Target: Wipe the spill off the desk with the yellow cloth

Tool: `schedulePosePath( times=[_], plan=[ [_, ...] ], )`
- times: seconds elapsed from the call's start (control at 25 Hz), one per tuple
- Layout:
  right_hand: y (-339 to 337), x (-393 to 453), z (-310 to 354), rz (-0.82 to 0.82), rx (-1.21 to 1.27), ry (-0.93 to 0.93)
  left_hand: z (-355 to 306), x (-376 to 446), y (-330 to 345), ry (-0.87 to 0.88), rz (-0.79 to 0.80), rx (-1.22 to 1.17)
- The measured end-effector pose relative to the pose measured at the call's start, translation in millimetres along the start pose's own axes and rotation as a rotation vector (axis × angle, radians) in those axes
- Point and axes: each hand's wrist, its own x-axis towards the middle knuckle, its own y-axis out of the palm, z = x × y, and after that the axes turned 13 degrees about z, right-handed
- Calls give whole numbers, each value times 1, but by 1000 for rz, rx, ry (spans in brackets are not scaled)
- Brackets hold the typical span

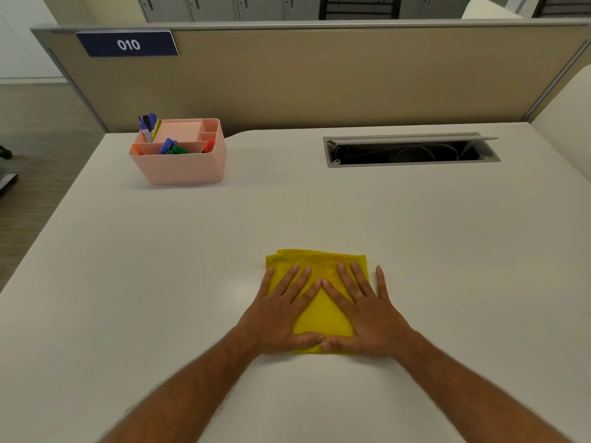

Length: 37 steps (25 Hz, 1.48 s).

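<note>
A folded yellow cloth (pixel 319 260) lies flat on the white desk (pixel 319 206), near the front middle. My left hand (pixel 281 311) presses flat on the cloth's left half, fingers spread. My right hand (pixel 361 311) presses flat on its right half, the little finger resting on the desk beside the cloth. The thumbs and forefingers meet, leaving a triangle of cloth showing between them. Neither hand grips the cloth. I cannot make out any spill on the desk; a faint sheen shows left of the cloth.
A pink organizer (pixel 182 164) with several markers stands at the back left. An open cable hatch (pixel 409 150) is set in the desk at the back right. A beige partition (pixel 319 78) with a "010" sign (pixel 128 44) closes the far edge.
</note>
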Motion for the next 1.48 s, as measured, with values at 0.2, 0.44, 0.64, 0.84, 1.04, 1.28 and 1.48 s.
schedulePosePath(
  times=[0.2,0.44,0.64,0.84,1.04,1.28,1.48],
  plan=[
    [-4,-2,-3,19,0,41,1,6,0,15,-19,-17],
    [-19,22,-24,62,4,94,18,42,-13,16,9,-18],
    [-29,44,-42,49,20,112,33,71,-19,13,25,-11],
    [-40,68,-60,40,25,120,45,98,-26,-8,44,-12],
    [-55,88,-79,72,18,118,57,122,-35,-42,104,-32],
    [-83,102,-93,158,276,118,66,132,-58,-124,30,-543],
    [-98,110,-102,-219,651,588,91,145,-84,-707,-88,-705]
  ],
)
